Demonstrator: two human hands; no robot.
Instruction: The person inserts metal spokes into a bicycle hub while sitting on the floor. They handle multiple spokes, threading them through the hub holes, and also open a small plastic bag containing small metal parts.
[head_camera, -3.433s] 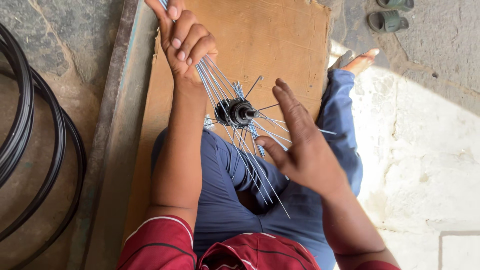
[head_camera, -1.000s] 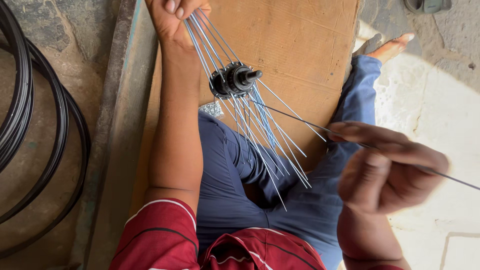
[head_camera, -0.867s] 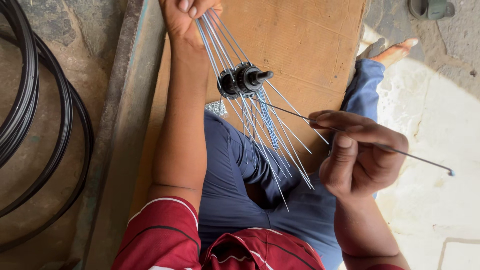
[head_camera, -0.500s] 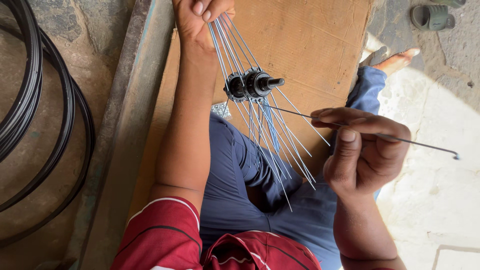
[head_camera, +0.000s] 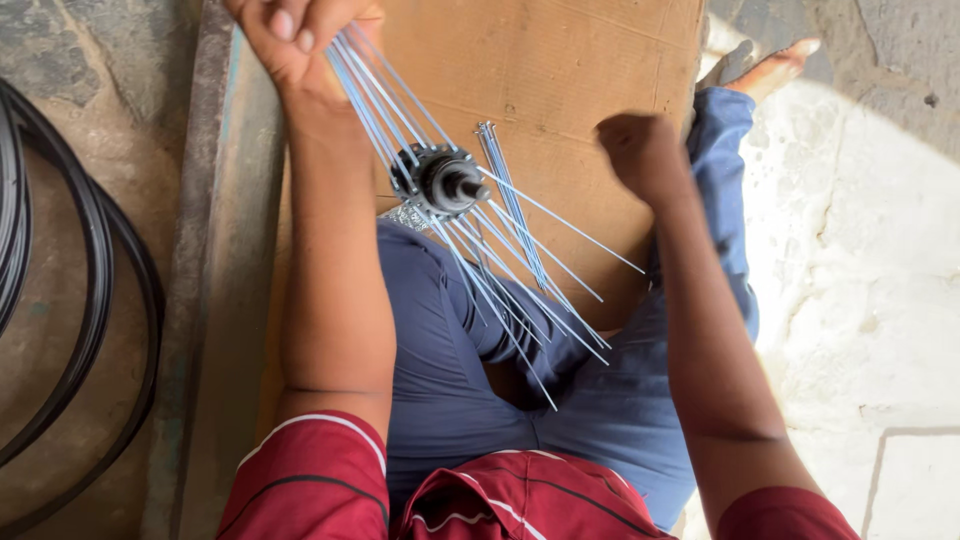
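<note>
the left hand (head_camera: 295, 40), at eleven o'clock in the view, has its fingers clamped on a bunch of spokes (head_camera: 375, 95) that run down to the black wheel hub (head_camera: 445, 182) near the centre, above the lap. more spokes fan out toward five o'clock. the right hand (head_camera: 640, 150), at one o'clock, is curled over the cardboard sheet (head_camera: 560, 70); i cannot tell whether its fingers hold anything. black tyres (head_camera: 70, 300) lie at nine o'clock.
</note>
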